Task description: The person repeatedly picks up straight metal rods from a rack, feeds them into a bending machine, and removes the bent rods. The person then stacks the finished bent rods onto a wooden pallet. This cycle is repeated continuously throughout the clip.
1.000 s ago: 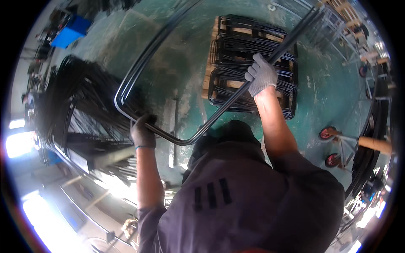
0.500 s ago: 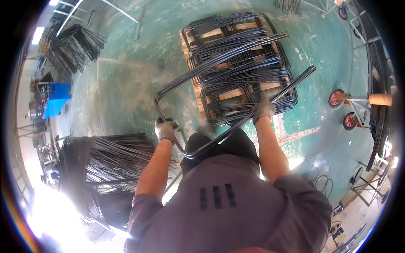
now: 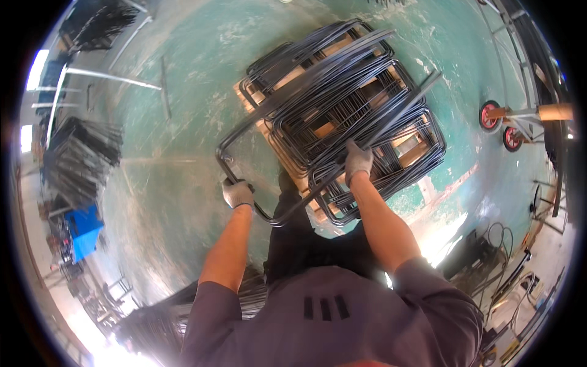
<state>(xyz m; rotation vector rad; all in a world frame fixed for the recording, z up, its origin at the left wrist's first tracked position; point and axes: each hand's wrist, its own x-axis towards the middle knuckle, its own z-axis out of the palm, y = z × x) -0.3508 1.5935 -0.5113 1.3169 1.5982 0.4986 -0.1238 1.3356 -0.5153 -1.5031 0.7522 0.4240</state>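
My gloved left hand (image 3: pixel 237 192) is closed around the short bent end of a few dark U-shaped metal tubes (image 3: pixel 223 148), held together. My gloved right hand (image 3: pixel 358 164) grips one long leg of the same tubes. Both legs point away to the upper right, over a wooden pallet (image 3: pixel 282 148). On that pallet lie several stacks of similar bent metal tubes (image 3: pixel 428 153), with rounded corners. The held tubes hang above these stacks; I cannot tell whether they touch.
A large pile of dark tubes (image 3: pixel 165 312) lies at the lower left, partly behind my arm. Another heap of tubes (image 3: pixel 85 156) and a blue box (image 3: pixel 84 231) are at the far left. Red-wheeled racks (image 3: pixel 489 116) stand at the right. The floor (image 3: pixel 183 202) is green and worn.
My view has turned and I am nearer the pallet. The held tubes have come with me, and their legs now reach further over the stacks. Both hands keep their grip.
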